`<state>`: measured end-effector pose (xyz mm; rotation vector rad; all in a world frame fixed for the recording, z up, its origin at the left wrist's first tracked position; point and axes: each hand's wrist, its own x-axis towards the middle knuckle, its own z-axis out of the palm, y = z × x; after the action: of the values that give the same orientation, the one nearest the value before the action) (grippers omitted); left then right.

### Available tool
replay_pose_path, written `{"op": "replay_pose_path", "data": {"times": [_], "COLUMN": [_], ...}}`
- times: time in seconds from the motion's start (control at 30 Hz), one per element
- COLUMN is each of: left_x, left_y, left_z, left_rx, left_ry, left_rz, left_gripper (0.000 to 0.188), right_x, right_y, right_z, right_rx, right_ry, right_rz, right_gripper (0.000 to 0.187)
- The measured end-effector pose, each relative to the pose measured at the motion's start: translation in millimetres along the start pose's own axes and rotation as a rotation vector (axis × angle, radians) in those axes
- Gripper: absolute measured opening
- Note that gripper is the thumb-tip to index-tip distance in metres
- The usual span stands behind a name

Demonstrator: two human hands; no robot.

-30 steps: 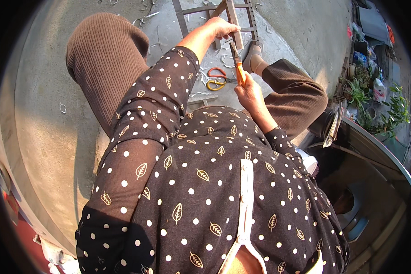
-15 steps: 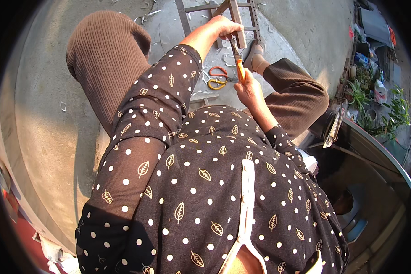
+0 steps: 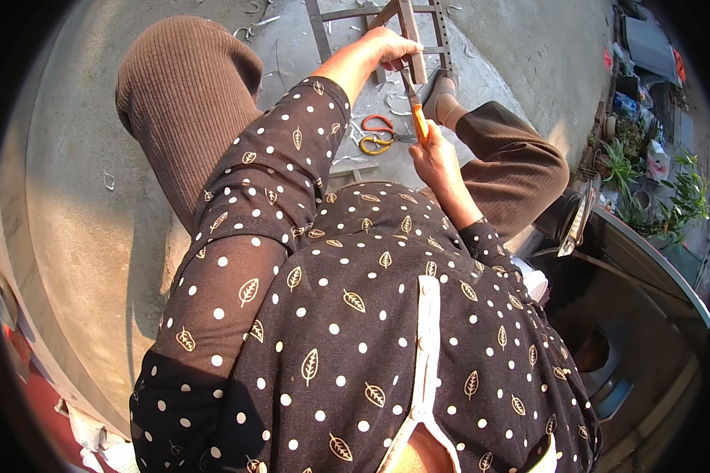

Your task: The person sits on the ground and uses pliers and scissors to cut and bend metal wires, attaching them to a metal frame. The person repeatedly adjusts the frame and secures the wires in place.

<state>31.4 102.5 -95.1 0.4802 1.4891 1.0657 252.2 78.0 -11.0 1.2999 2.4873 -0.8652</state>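
A wooden frame (image 3: 408, 27) with slats and a row of holes along one bar stands at the top centre. My left hand (image 3: 386, 46) is closed around its nearest post, close to the post's lower end. My right hand (image 3: 436, 156) grips an orange-handled tool (image 3: 420, 120) with a flat, dark metal blade. The blade points up toward the post and its tip is by my left fingers; whether it touches the wood is hard to tell. Left of the tool, a pair of scissors (image 3: 376, 144) with one red and one yellow handle loop lies on the ground.
Pale strip scraps (image 3: 248, 30) litter the grey ground sheet (image 3: 481, 75) and the concrete. My brown-trousered knees (image 3: 185, 87) flank the work, my right shoe (image 3: 440, 93) beside the frame. Potted plants (image 3: 678, 193) and clutter line the right side, near a dark metal-rimmed container (image 3: 647, 260).
My right hand and the orange-handled tool have shifted slightly down and to the right. My left hand keeps its hold on the post, which has moved barely at all.
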Motion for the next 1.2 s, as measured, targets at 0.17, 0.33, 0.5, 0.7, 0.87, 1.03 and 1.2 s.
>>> {"op": "replay_pose_path", "data": {"times": [0.17, 0.33, 0.5, 0.7, 0.87, 1.03, 1.2], "left_x": [-24, -15, -17, -14, -8, 0, -2], "left_y": [21, 14, 14, 11, 7, 7, 8], "left_z": [-3, 1, -3, -3, -2, 3, 1], "left_rx": [0.079, 0.050, 0.094, 0.039, -0.020, 0.052, 0.094], "left_ry": [0.035, 0.005, 0.023, -0.032, -0.056, -0.039, -0.023], "left_rz": [-0.074, -0.060, -0.055, -0.086, -0.160, -0.186, -0.182], "left_gripper": [0.044, 0.045, 0.048, 0.050, 0.052, 0.052, 0.054], "right_x": [-1, 3, 4, 4, 2, 6, 2], "right_y": [1, 0, 3, 5, 1, 5, 1], "right_z": [0, 1, 3, 2, 0, 2, -2], "right_rx": [-0.010, -0.002, 0.068, 0.025, 0.014, 0.003, 0.031], "right_ry": [0.003, -0.015, -0.013, -0.010, -0.001, 0.001, -0.033], "right_rz": [0.006, 0.004, -0.021, -0.006, -0.016, -0.042, 0.004], "right_gripper": [0.042, 0.042, 0.042, 0.043, 0.040, 0.034, 0.034]}}
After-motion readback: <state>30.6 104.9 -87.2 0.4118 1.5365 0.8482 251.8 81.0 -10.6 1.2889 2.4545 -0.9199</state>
